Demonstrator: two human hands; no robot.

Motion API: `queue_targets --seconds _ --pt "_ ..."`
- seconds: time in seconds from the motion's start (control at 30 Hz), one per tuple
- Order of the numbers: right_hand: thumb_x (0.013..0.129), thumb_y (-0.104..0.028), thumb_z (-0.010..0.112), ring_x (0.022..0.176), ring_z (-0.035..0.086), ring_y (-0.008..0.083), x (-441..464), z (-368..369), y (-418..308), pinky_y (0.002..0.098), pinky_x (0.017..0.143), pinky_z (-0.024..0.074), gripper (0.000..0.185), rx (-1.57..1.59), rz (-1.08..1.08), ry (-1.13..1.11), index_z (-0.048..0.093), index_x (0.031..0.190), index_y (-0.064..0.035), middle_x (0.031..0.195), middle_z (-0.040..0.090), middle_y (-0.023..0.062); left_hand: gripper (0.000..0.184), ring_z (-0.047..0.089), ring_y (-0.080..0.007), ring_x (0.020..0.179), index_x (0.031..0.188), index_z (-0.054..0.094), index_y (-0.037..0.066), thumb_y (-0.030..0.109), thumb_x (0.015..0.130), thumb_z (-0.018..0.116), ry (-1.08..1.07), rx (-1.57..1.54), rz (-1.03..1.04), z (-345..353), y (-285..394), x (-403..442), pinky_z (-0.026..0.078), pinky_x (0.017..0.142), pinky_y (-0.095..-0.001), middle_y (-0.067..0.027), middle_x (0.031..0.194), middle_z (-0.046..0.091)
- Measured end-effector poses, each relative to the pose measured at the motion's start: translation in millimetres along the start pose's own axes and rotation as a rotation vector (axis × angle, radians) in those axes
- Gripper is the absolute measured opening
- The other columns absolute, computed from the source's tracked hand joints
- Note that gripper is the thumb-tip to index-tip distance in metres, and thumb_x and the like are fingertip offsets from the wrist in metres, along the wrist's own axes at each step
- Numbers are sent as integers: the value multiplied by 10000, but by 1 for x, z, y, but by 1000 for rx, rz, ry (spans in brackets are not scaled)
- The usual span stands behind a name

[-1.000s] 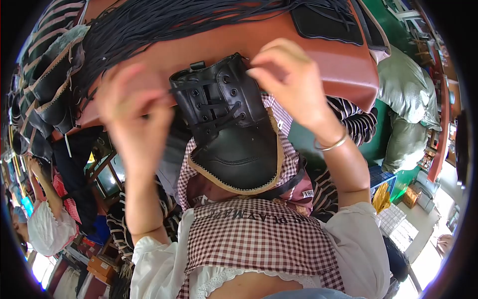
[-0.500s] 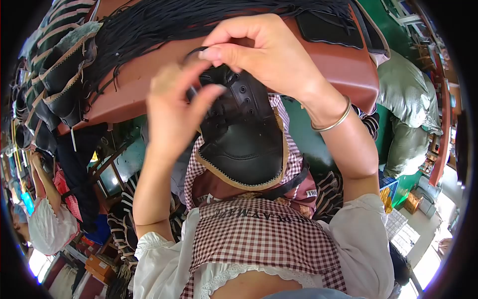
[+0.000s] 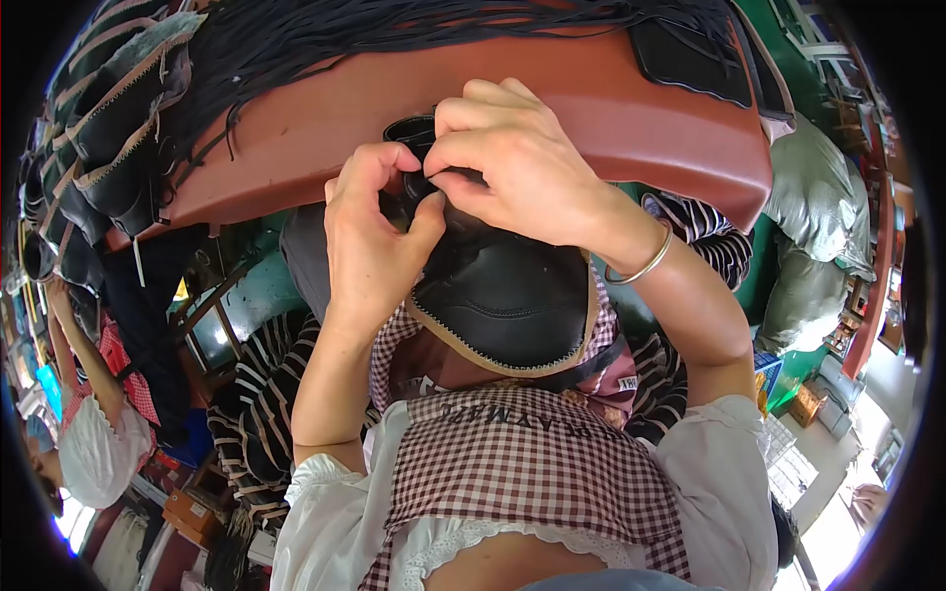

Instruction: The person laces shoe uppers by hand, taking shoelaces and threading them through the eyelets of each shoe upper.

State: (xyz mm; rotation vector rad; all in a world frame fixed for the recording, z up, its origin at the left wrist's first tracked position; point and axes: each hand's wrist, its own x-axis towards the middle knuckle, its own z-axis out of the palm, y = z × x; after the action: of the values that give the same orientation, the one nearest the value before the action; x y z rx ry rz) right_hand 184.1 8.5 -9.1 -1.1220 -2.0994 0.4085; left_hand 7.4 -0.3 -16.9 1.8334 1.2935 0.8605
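A black leather shoe upper (image 3: 512, 305) with a tan, zigzag-stitched edge rests over my lap, its toe towards me and its top against the table edge. My left hand (image 3: 374, 241) is closed at the upper's eyelet part, thumb and forefinger curled about the flap. From the other side my right hand (image 3: 517, 163) pinches a thin black shoelace, its fingertips almost meeting those of my left. Most of the lace and the eyelets are hidden behind the fingers.
Across the brown table (image 3: 325, 108) lies a heap of black laces (image 3: 414, 28), with a black flat pad (image 3: 690, 64) at the right. More shoe uppers (image 3: 118, 128) are stacked at the left. Pale sacks (image 3: 813, 197) stand right. Another person (image 3: 103, 433) sits at the left.
My right hand has come down and closer to the upper. My left hand, blurred and spread before, has moved right and closed at the eyelets.
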Motion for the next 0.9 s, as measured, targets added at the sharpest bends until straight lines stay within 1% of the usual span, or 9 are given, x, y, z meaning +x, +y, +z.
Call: queue_targets --seconds 0.03,0.3,0.4,0.47,0.57,0.63,0.67,0.77,0.9 --pt "673 -129 687 757 535 199 0 3 0 356 709 403 48 -21 2 -4 646 683 -105 730 558 -4 347 544 -200 748 979 562 71 29 674 722 1 11 40 0 -1 0 385 822 -322 -37 864 584" --pt "668 -132 686 757 532 195 1 4 -7 352 709 393 81 -155 10 -10 613 638 -112 710 544 -3 318 569 -196 720 986 571 69 18 693 683 -49 -10 39 -8 6 1 386 815 -321 -36 803 616" --pt "670 -128 683 758 536 196 3 1 -6 357 717 392 74 -85 28 -58 617 642 -106 706 546 -1 305 569 -197 695 988 580 68 6 701 662 -37 2 19 -9 10 1 396 799 -321 -37 775 639" --pt "679 -78 687 736 506 201 2 -1 -1 345 724 367 92 1 15 -63 599 705 -80 725 510 11 301 568 -197 685 990 587 68 0 705 654 -38 20 -4 -8 10 2 403 787 -320 -37 768 651" --pt "685 -72 682 744 504 197 4 -3 -1 344 749 366 84 -18 12 -66 604 716 -77 723 512 11 338 567 -199 702 1035 575 76 -5 715 646 -64 35 27 -10 6 3 417 762 -317 -34 743 656" --pt "689 -99 673 769 518 195 5 -3 0 355 771 365 53 -13 18 -78 622 696 -88 728 541 5 382 565 -207 718 1076 550 80 -13 718 647 -71 -76 57 -12 5 4 425 750 -314 -32 727 653" --pt "692 -126 663 793 531 193 6 -3 1 366 792 363 38 -10 26 -90 639 676 -100 733 570 -1 382 565 -207 718 1076 550 80 -13 718 647 -72 -73 55 -13 6 3 425 750 -314 -32 727 653" --pt "700 -117 658 817 522 191 6 -3 3 363 800 351 27 100 51 -130 642 694 -97 739 570 -3 409 565 -216 742 1093 531 84 -27 715 643 -22 -43 49 -13 9 1 425 761 -317 -25 700 644" --pt "705 -110 655 827 517 193 6 -3 7 358 797 345 22 159 76 -163 640 704 -94 747 572 -7 405 560 -200 681 1065 540 84 -47 695 640 -35 47 63 -11 11 5 415 756 -310 -13 698 642"
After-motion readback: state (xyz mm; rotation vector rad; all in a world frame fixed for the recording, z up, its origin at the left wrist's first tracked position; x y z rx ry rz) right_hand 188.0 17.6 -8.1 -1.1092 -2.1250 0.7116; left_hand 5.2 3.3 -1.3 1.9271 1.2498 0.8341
